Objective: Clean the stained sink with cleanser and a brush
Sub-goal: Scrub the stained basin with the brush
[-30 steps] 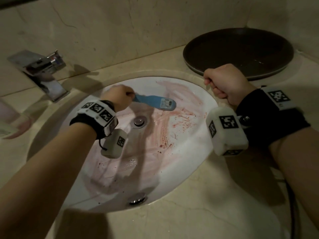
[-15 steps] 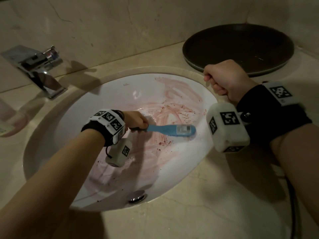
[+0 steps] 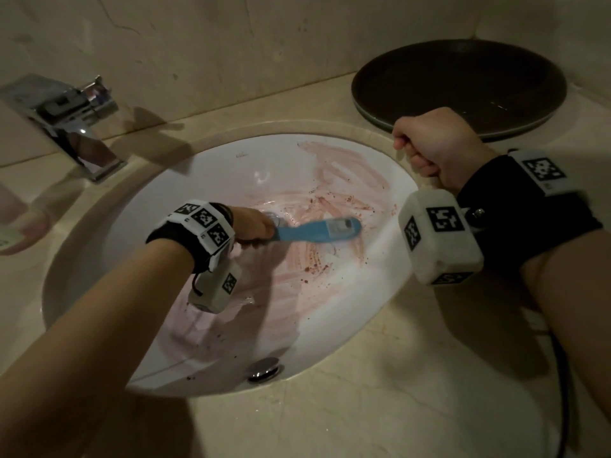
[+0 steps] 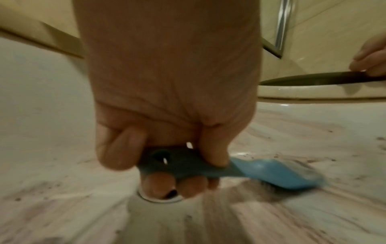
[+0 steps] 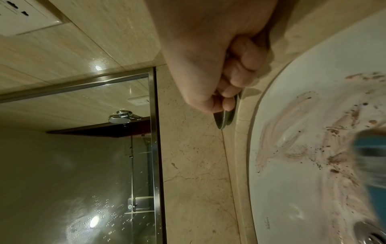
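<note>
The white sink [image 3: 158, 206] carries smeared pink-red stains and dark specks around its middle and right side. My left hand [image 3: 251, 223] grips the handle of a blue brush [image 3: 317, 229], whose head lies bristles down on the stained basin right of the drain [image 4: 158, 198]. The left wrist view shows the fingers curled round the handle [image 4: 177, 165]. My right hand [image 3: 429, 143] is a closed fist at the sink's far right rim beside the dark tray; I see nothing in it. No cleanser container is clearly in view.
A chrome faucet [image 3: 76, 127] stands at the back left of the marble counter [image 3: 380, 408]. A round dark tray [image 3: 459, 84] sits at the back right against the wall. A chrome fitting [image 3: 264, 368] is on the sink's near wall. A pink object [image 3: 13, 223] lies at the left edge.
My left hand has swept the brush from the far side of the basin toward me and to the right, across the stains by the drain. The right fist has stayed put.
</note>
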Tool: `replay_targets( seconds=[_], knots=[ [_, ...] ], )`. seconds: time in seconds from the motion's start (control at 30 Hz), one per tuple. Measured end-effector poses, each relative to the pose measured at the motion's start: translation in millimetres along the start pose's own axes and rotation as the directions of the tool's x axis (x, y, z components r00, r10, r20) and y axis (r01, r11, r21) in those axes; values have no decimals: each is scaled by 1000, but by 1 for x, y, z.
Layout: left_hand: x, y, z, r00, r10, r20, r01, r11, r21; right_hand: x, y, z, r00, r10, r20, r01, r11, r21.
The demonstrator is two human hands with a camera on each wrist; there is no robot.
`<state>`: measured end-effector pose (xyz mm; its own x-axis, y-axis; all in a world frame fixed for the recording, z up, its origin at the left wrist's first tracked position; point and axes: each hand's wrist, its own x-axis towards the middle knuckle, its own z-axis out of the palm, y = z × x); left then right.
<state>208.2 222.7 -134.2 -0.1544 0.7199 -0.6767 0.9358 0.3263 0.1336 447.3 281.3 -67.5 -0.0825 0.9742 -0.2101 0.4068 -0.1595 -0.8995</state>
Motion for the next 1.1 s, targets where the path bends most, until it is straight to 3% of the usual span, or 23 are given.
replay_targets(
  seconds=[0.07, 0.13, 0.2, 0.3, 0.47, 0.6, 0.9, 1.0, 1.1],
  knots=[
    [-1, 9, 7, 990, 28, 135, -33, 999, 33, 0, 0, 0, 1000, -1, -5, 1, 1000, -1],
    [1, 14, 9, 990, 33, 136, -38, 999, 35, 0, 0, 0, 1000, 2, -6, -2, 1000, -2],
    [6, 12, 8, 998, 28, 57, -28, 1000, -7, 0, 0, 0, 1000, 6, 0, -6, 1000, 2],
    [9, 0, 5, 992, -78, -103, 71, 995, -63, -1, -1, 0, 1000, 5, 1, -5, 1000, -1],
    [5, -21, -5, 953, -167, -255, 186, 981, 55, -3, 0, -1, 1000, -18, 14, 18, 1000, -6],
    [0, -29, -4, 977, -136, -161, 165, 970, 180, -4, 0, -2, 999, -23, 32, 23, 1000, 7],
    [-5, 9, 19, 998, -5, 69, -9, 979, 202, -3, 0, -1, 1000, -22, 16, 22, 1000, 8],
    [0, 13, 12, 1000, 17, 16, -20, 969, 246, -3, 0, -1, 1000, -15, 10, 15, 1000, 1],
    [1, 10, -1, 990, -35, -136, 74, 954, 291, -3, 0, -1, 1000, -2, 2, 2, 1000, -5]
  ],
)
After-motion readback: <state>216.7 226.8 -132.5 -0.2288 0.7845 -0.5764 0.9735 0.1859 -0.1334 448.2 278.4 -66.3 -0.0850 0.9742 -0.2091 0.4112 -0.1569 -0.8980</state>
